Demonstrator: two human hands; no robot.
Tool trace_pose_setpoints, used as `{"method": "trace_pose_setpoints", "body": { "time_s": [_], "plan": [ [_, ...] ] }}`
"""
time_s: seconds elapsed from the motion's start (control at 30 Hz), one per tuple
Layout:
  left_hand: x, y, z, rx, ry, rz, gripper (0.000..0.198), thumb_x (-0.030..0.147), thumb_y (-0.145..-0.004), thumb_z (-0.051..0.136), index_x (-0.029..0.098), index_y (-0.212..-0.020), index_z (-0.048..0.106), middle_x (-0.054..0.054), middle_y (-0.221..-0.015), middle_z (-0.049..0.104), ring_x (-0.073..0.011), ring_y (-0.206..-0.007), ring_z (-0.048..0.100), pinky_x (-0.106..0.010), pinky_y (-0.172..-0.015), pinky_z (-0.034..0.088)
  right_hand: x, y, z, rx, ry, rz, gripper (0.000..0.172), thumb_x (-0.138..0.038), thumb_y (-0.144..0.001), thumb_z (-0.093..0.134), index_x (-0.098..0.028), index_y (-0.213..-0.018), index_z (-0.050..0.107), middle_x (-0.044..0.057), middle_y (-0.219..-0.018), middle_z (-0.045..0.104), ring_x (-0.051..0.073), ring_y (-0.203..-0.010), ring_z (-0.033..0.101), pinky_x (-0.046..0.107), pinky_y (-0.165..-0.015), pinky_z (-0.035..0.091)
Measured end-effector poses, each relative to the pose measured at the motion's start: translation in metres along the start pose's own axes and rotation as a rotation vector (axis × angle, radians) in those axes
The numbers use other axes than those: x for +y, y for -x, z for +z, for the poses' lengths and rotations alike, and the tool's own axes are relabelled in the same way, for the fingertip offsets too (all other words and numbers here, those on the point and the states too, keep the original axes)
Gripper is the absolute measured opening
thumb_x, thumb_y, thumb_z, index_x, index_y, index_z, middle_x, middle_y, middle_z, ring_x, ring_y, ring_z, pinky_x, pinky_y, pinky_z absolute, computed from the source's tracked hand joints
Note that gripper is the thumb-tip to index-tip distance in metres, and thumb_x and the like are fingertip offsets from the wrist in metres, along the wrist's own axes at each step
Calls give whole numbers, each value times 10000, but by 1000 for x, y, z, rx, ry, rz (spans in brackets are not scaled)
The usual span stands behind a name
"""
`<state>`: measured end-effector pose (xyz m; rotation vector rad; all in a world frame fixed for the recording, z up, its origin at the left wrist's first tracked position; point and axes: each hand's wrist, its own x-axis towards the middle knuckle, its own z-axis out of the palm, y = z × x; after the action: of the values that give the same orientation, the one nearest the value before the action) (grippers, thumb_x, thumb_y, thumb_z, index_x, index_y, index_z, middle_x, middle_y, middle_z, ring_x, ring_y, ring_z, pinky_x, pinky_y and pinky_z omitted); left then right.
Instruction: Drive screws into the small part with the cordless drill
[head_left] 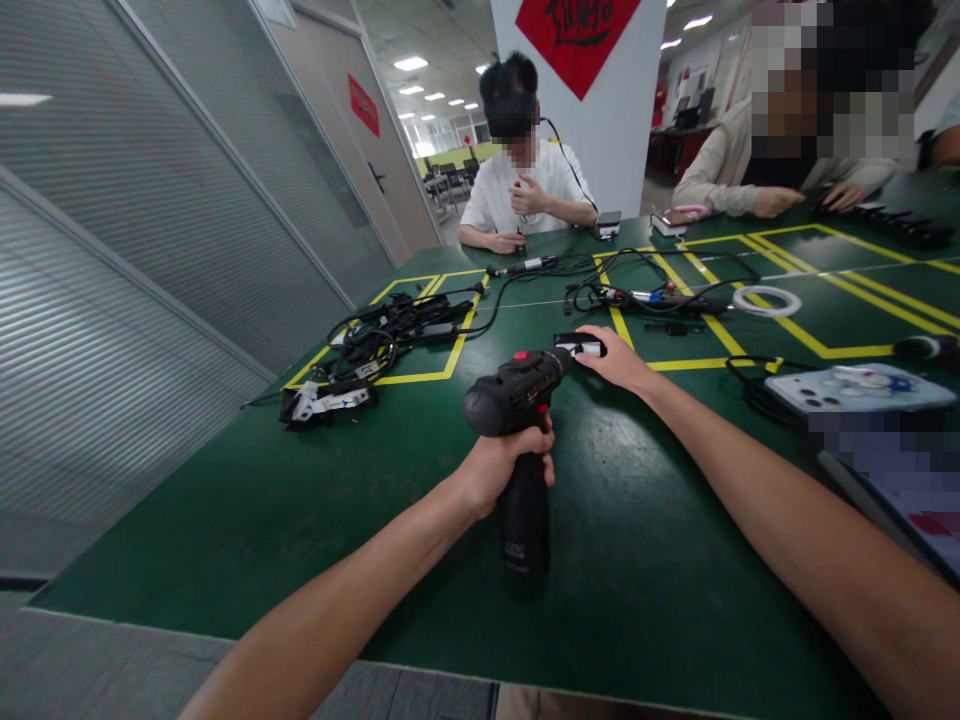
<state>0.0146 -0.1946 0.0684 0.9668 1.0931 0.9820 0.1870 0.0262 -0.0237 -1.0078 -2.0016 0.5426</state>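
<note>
My left hand (499,468) is wrapped round the grip of a black cordless drill (519,392) with red accents. The drill is upright above the green table, its chuck pointing away from me and slightly right. Beyond the chuck, my right hand (616,360) grips a small black-and-white block (579,345) between its fingers. Drill tip and block overlap in view, and I cannot tell whether they touch. Part of the block is hidden behind the chuck and fingers.
Black cables (397,325) lie tangled at the left, with an electric screwdriver (660,300) and white ring (766,300) farther right. A phone (859,388) rests at the right. Yellow tape marks the green table (637,560). Two people sit across it.
</note>
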Motion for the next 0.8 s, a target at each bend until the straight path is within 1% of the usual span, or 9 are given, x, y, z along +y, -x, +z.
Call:
{"method": "trace_pose_setpoints", "body": {
  "time_s": [0.17, 0.3, 0.63, 0.8],
  "plan": [
    [0, 0, 0, 9, -1, -14, 180, 189, -698, 572, 146, -864, 516, 24, -628, 512, -103, -484, 544, -236, -519, 409, -1, 0, 0, -2, 2, 8, 468, -295, -743, 663, -239, -1201, 591, 73, -1131, 577, 235, -1041, 580, 404, -968, 430],
    [2, 0, 1, 16, 8, -35, 202, 191, -691, 577, 144, -878, 517, 19, -627, 525, -105, -481, 542, -237, -517, 412, -1, 0, 0, -2, -3, 4, 471, -296, -739, 666, -229, -1199, 592, 78, -1131, 576, 238, -1044, 578, 406, -972, 427],
    [0, -1, -2, -9, -9, 5, 184, 188, -700, 569, 142, -870, 518, 12, -670, 516, -108, -491, 553, -244, -525, 416, -1, 0, -1, -2, -4, 11, 481, -293, -736, 667, -233, -1207, 590, 75, -1125, 572, 233, -1017, 585, 400, -952, 440],
    [0, 0, -1, -4, -1, -2, 178, 187, -705, 565, 149, -871, 512, 18, -663, 510, -104, -494, 551, -236, -523, 415, -1, 0, 0, -2, -9, 10, 476, -294, -735, 668, -235, -1201, 592, 70, -1106, 573, 227, -991, 591, 401, -941, 448]
  ]
}}
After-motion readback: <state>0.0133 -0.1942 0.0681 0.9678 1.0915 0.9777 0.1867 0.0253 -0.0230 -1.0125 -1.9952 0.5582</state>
